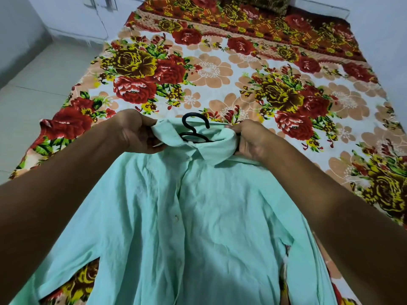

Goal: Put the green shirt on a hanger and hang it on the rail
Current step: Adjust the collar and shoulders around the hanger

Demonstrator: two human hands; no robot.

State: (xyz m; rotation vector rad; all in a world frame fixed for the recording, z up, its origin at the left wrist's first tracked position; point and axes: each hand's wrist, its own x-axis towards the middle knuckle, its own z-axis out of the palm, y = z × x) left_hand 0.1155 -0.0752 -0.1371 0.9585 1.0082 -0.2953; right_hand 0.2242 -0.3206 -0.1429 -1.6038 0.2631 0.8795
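On bed (220, 69): black hanger (195, 128) inside green shirt (176, 216); left hand (136, 133), right hand (253, 142) gripping collar

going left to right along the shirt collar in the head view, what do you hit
left hand gripping the collar's left end → black hanger hook sticking up from the neck opening of the green shirt → right hand gripping the collar's right end, all above the floral bedsheet

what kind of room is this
Most likely a bedroom in a home: a bed with a floral bedsheet fills the view, a patterned pillow lies at its far end, and pale cupboard doors stand by the wall.
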